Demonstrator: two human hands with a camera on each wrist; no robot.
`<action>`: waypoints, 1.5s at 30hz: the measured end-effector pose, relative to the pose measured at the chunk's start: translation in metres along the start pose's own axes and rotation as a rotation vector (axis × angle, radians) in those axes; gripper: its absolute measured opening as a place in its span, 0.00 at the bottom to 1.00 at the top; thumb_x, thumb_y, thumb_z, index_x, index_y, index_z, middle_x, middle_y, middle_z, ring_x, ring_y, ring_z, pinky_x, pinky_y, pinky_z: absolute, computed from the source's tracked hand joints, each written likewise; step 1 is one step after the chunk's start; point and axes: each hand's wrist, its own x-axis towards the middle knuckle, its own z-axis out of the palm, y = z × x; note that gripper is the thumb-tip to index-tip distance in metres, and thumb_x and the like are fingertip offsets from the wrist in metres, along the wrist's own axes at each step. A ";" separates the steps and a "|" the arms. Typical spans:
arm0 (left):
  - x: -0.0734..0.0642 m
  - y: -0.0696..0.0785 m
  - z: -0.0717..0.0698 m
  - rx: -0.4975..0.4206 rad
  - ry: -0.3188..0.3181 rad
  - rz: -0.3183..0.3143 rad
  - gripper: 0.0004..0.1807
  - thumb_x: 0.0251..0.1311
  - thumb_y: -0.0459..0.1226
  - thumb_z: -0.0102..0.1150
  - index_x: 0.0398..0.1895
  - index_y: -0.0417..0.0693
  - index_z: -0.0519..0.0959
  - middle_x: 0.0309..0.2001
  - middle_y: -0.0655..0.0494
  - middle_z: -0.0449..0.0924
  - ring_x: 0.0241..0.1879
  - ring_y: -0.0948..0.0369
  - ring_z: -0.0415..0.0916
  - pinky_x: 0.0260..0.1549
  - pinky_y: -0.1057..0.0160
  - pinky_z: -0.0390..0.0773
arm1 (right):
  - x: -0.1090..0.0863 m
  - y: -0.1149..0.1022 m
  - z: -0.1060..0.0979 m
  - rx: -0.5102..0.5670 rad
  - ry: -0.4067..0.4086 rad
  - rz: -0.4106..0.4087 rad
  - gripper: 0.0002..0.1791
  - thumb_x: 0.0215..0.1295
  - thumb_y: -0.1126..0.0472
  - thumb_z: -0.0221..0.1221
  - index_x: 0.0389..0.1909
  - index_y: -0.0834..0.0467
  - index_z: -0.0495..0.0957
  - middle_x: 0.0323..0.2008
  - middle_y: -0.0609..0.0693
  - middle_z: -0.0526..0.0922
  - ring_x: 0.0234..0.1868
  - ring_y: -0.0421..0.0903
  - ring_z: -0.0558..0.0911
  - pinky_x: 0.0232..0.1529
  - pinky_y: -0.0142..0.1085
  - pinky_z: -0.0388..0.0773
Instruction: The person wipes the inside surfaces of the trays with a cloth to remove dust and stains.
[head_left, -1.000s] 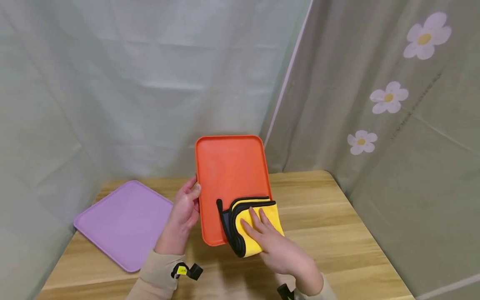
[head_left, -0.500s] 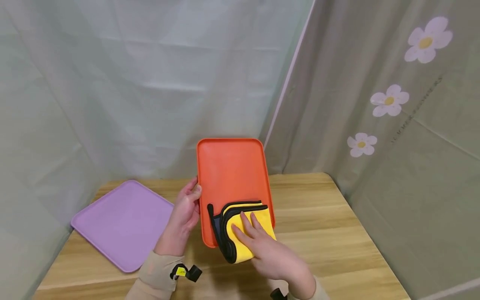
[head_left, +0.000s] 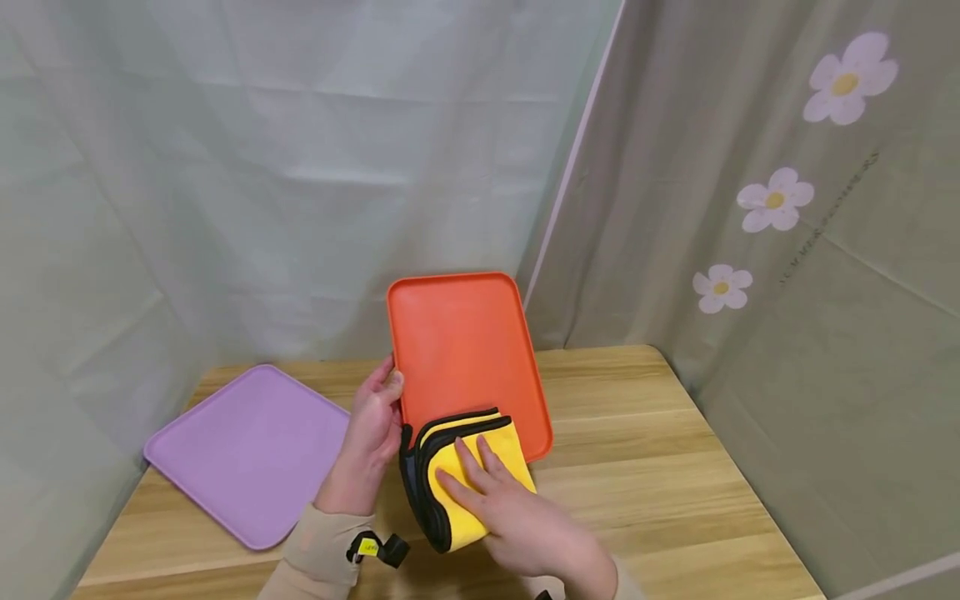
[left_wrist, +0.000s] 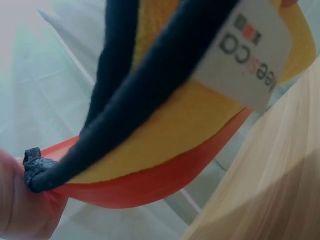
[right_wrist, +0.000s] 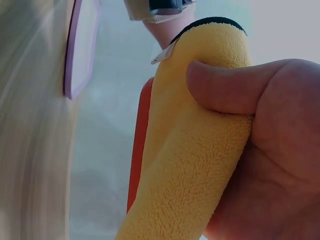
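In the head view, the left hand (head_left: 372, 423) holds the left edge of an orange tray (head_left: 465, 350) between thumb and fingers, the tray tilted up and raised over a wooden table (head_left: 637, 475). The right hand (head_left: 519, 518) lays spread fingers on a folded yellow cloth (head_left: 512, 452) with black edging; the cloth covers the tray's lower left part and hangs past its lower edge. A purple tray (head_left: 251, 454) lies flat on the table to the left, apart from the orange one. Pale sleeves (head_left: 322, 546) cover the forearms, and a grey curtain (head_left: 300, 208) hangs behind, with white flowers (head_left: 845, 83) printed on its right side. In the left wrist view, the cloth fills the upper middle, a white label (left_wrist: 245, 60) sticking out from it, and a small black loop (left_wrist: 37, 170) at its corner is just beside the left hand; the orange tray shows beneath. In the right wrist view, the right thumb lies across the cloth, gripping it against fingers mostly hidden behind, while a strip of orange tray shows beyond the cloth
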 end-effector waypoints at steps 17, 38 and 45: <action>-0.004 0.002 -0.005 -0.029 0.014 0.002 0.25 0.85 0.31 0.40 0.80 0.36 0.56 0.48 0.59 0.85 0.45 0.65 0.84 0.46 0.64 0.84 | -0.022 0.026 -0.003 0.025 0.013 0.032 0.58 0.56 0.82 0.52 0.86 0.38 0.54 0.87 0.47 0.43 0.86 0.58 0.41 0.80 0.58 0.56; -0.003 0.000 -0.008 -0.024 0.042 -0.039 0.25 0.85 0.30 0.40 0.80 0.35 0.57 0.42 0.60 0.87 0.40 0.65 0.85 0.41 0.65 0.84 | -0.045 0.059 -0.011 0.247 0.051 0.087 0.59 0.54 0.85 0.43 0.86 0.40 0.56 0.85 0.51 0.51 0.85 0.58 0.45 0.78 0.64 0.55; 0.005 -0.001 -0.011 0.027 0.016 -0.043 0.28 0.85 0.32 0.40 0.82 0.36 0.54 0.44 0.62 0.87 0.41 0.66 0.84 0.40 0.67 0.83 | -0.040 0.070 -0.020 0.345 0.255 0.068 0.43 0.71 0.77 0.53 0.82 0.43 0.65 0.65 0.45 0.82 0.64 0.48 0.81 0.64 0.49 0.79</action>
